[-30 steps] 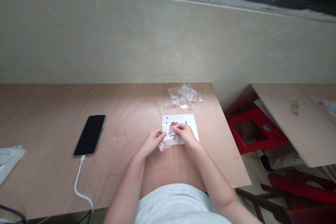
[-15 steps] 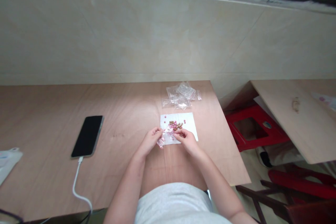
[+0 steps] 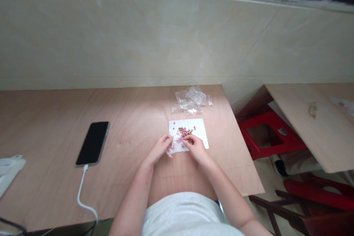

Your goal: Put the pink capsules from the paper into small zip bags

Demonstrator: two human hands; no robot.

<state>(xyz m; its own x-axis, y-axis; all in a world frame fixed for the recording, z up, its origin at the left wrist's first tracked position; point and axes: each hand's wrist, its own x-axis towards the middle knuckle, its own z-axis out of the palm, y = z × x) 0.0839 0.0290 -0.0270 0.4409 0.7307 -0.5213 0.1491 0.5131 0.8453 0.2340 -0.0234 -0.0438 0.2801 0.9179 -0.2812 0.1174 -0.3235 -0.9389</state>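
Note:
My left hand [image 3: 160, 147] pinches a small clear plastic bag [image 3: 177, 138] by its left side. Pink pills show through the lower part of the bag. At the bag's right edge, the fingers of my right hand [image 3: 197, 148] are closed together; what lies between their tips is too small to make out. Both hands are over a white paper sheet [image 3: 205, 141] near the table's right end. On the sheet, just beyond the bag, pink pills [image 3: 183, 131] lie heaped with several gold-brown capsules [image 3: 189, 132]. A few single pills are scattered near the sheet's far side.
Behind the sheet is a pile of clear plastic bags [image 3: 193, 97]. A phone [image 3: 93, 143] with a white cable [image 3: 80, 191] lies to the left, and a white packet [image 3: 9, 169] at the far left. Right of the table are a red stool [image 3: 269, 132] and another table [image 3: 318, 125].
The bag's lower end has shifted slightly downward at my left hand. My right fingers have moved very little, still at the bag's right edge.

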